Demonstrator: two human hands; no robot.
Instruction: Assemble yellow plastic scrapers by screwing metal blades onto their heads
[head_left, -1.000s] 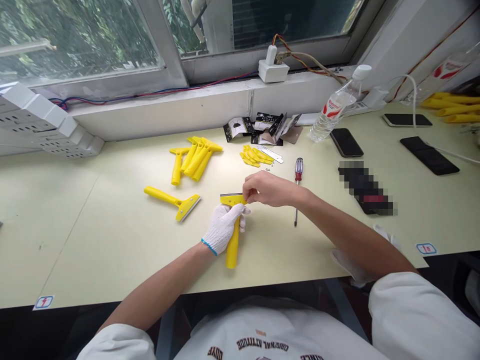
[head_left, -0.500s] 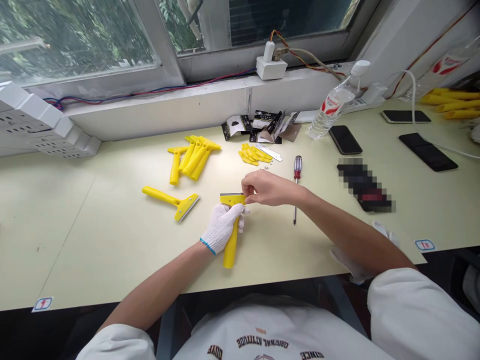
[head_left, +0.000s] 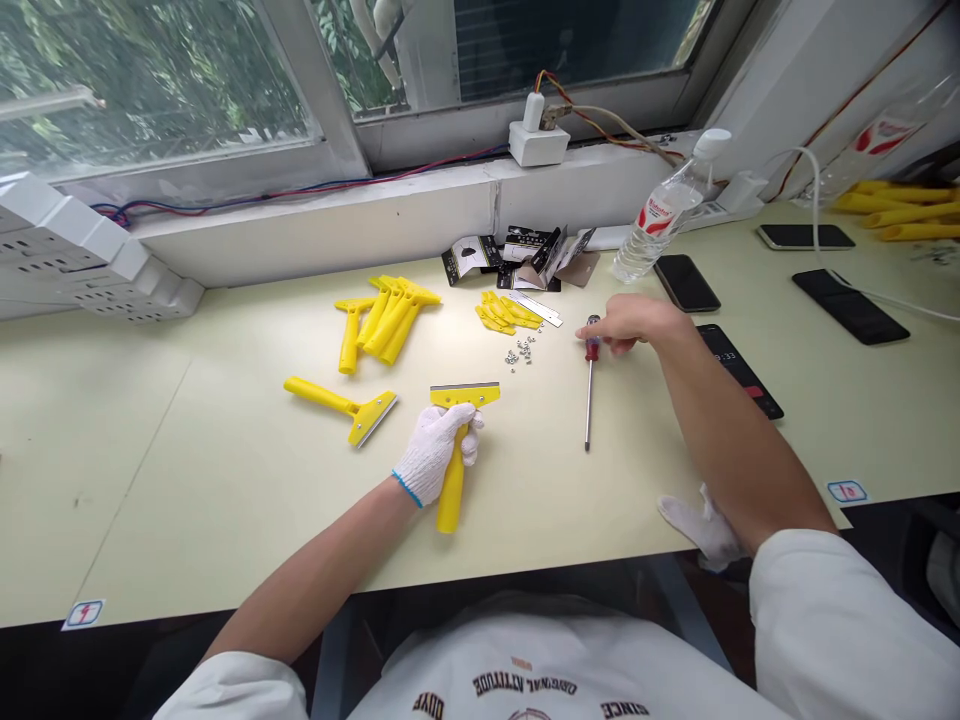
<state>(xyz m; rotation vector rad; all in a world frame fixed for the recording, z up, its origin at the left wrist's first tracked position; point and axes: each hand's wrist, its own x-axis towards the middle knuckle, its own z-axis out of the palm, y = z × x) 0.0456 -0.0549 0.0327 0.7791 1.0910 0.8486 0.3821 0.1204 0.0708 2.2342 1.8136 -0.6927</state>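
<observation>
My left hand (head_left: 439,445), in a white knitted glove, is wrapped round the neck of a yellow scraper (head_left: 450,492), whose blade edge points away from me. My bare right hand (head_left: 626,322) is at the handle of a screwdriver (head_left: 589,400) that lies on the table; the index finger and thumb reach over the handle, and whether they grip it is unclear. Small screws and nuts (head_left: 523,350) lie between the hands. Behind them are small yellow plates (head_left: 504,312) and metal blades (head_left: 541,310). Another scraper with a blade (head_left: 367,415) rests at the left.
Several yellow handles (head_left: 397,315) lie at the back left. Black-and-white packaging (head_left: 525,255) and a water bottle (head_left: 652,228) stand near the sill. Phones (head_left: 686,283) lie at the right. A loose white glove (head_left: 705,525) is by the front edge, under my right arm.
My right hand has left the scraper head and moved right to the screwdriver handle, uncovering the small screws. My left hand still holds the scraper, slightly shifted left.
</observation>
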